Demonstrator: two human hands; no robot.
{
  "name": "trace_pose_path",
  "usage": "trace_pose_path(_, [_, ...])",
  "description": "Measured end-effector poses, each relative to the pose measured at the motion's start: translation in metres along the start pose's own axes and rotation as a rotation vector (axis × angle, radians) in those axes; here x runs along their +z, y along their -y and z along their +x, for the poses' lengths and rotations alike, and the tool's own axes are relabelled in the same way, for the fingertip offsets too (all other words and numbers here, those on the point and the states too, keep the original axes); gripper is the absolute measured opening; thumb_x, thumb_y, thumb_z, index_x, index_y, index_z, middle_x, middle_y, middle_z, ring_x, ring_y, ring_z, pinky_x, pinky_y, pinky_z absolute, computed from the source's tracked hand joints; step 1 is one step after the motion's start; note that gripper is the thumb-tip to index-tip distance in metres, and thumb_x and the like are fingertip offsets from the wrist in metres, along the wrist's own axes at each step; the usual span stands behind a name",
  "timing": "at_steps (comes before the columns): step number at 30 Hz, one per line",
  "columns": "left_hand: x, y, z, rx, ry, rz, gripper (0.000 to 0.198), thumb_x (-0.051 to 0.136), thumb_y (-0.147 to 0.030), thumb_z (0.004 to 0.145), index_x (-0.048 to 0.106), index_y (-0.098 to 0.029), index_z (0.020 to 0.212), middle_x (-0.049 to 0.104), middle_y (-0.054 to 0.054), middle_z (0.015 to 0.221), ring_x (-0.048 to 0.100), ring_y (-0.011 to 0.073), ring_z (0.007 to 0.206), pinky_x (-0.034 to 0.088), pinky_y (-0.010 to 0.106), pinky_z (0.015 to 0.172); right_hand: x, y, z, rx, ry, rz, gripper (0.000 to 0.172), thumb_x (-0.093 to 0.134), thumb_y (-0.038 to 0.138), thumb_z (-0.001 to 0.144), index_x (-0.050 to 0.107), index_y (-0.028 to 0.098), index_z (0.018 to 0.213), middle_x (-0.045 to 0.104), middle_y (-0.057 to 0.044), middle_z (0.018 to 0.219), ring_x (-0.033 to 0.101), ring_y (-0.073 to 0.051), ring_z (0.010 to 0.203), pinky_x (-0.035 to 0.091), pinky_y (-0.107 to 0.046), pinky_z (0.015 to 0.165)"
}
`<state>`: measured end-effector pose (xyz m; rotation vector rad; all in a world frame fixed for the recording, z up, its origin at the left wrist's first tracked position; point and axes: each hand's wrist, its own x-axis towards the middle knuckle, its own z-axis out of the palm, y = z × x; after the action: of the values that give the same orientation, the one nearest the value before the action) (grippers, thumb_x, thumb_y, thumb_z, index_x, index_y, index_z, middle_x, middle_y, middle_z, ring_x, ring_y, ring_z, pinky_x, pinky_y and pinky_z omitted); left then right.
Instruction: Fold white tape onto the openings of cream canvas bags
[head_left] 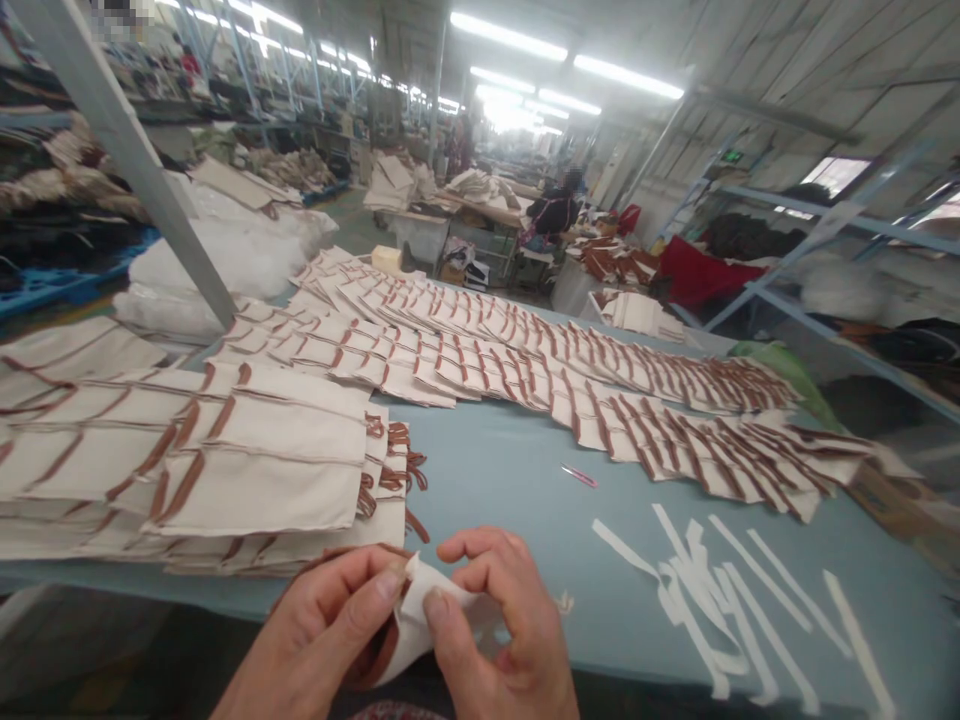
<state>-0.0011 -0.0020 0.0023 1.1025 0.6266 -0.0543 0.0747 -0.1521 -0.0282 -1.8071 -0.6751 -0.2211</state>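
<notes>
At the near edge of the blue table (pixel 510 470), my left hand (pixel 322 630) and my right hand (pixel 499 625) pinch a small white strip of paper or tape (pixel 420 590) between thumbs and forefingers. Beneath the left hand lies a cream cloth piece with a brown strap (pixel 379 655), mostly hidden by the fingers. A stack of cream bags with brown handles (pixel 225 460) sits just left of and beyond my hands.
Long overlapping rows of the same cream bags (pixel 540 370) cover the far table. Loose white strips (pixel 720 590) lie to the right, and a small pink tool (pixel 579 476) sits mid-table. A grey post (pixel 142 170) rises at left. A person (pixel 555 212) works far back.
</notes>
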Motion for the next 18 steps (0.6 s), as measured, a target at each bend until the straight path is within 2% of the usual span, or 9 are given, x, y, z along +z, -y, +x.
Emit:
trace_pose_path(5, [-0.002, 0.003, 0.001, -0.043, -0.007, -0.026, 0.075, 0.102, -0.087, 0.063, 0.082, -0.016, 0.082, 0.052, -0.004, 0.066, 0.036, 0.0108, 0.064, 0.029, 0.019, 0.062, 0.004, 0.000, 0.000, -0.024, 0.006, -0.039, 0.026, 0.064, 0.007, 0.087, 0.049, 0.028, 0.089, 0.077, 0.003, 0.101, 0.074, -0.020, 0.095, 0.055, -0.031, 0.089])
trace_pose_path(13, [0.001, 0.006, 0.002, -0.033, 0.015, -0.014, 0.075, 0.099, -0.087, 0.068, 0.080, -0.016, 0.082, 0.049, -0.005, 0.064, 0.034, 0.0111, 0.064, 0.029, 0.020, 0.061, 0.014, 0.001, -0.003, -0.008, -0.077, -0.012, 0.023, 0.059, 0.008, 0.085, 0.045, 0.027, 0.087, 0.073, 0.005, 0.095, 0.068, -0.018, 0.091, 0.048, -0.030, 0.086])
trace_pose_path(18, [0.002, 0.009, 0.003, -0.047, -0.012, -0.035, 0.074, 0.100, -0.085, 0.068, 0.078, -0.016, 0.083, 0.049, -0.005, 0.065, 0.033, 0.0115, 0.064, 0.031, 0.021, 0.061, 0.015, -0.004, -0.005, 0.003, -0.063, -0.010, 0.022, 0.059, 0.009, 0.086, 0.045, 0.026, 0.086, 0.072, 0.006, 0.094, 0.066, -0.017, 0.089, 0.046, -0.031, 0.084])
